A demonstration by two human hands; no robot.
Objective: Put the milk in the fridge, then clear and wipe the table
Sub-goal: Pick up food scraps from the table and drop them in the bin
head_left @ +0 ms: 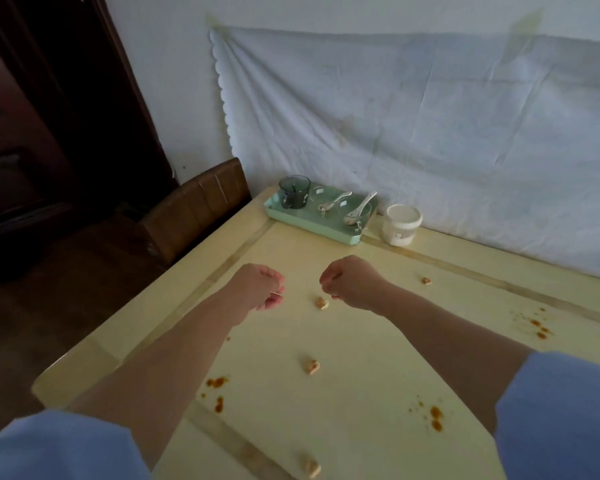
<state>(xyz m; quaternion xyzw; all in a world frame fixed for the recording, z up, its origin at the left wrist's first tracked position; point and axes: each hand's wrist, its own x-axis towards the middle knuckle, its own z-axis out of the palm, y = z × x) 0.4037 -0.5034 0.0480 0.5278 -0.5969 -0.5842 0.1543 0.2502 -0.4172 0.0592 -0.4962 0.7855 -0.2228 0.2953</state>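
My left hand hovers over the pale yellow table with its fingers curled around what looks like a thin pale stick. My right hand hangs close beside it, fingers closed, nothing clearly in it. A small food scrap lies on the table between and just below the two hands. More scraps lie at the centre, the front edge and the right. Orange sauce stains mark the left front, the right front and the far right. No milk is in view.
A green tray at the table's far edge holds a dark glass mug, glass bowls and two spoons. A white lidded jar stands right of it. A brown chair is at the table's left side. A white cloth hangs on the wall behind.
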